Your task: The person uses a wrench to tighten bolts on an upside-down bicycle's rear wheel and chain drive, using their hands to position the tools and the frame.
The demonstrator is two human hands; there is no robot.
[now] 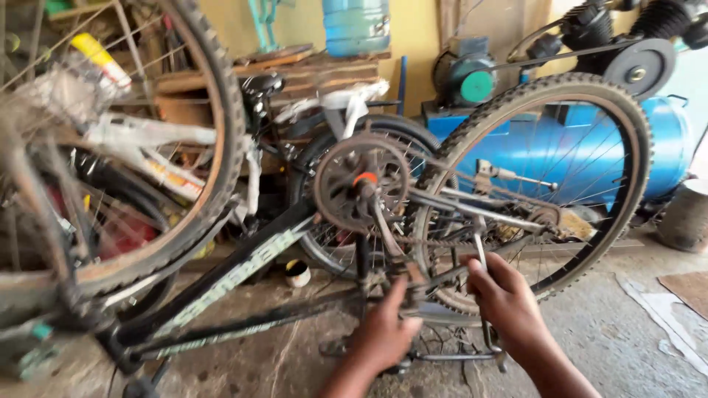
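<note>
The upturned bicycle [295, 243] rests on the floor — heavy, stiff steel, best gripped at frame or crank. The left hand [383, 335] closes around the pedal [402, 284] below the chainring [361, 184]; the right hand [505, 298] pinches a thin metal tool [479, 247] beside the rear wheel [546, 184].

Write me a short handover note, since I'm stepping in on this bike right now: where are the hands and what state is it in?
Left hand: on the pedal at the lower crank end; whether its grip is closed is hidden.
Right hand: closed around a thin metal tool by the rear wheel.
Bicycle: upside down on the floor, chainring and chain in place, both wheels fitted.
Done: nothing visibly removed.
Left: the drivetrain work under the hands; its exact stage can't be told.
</note>
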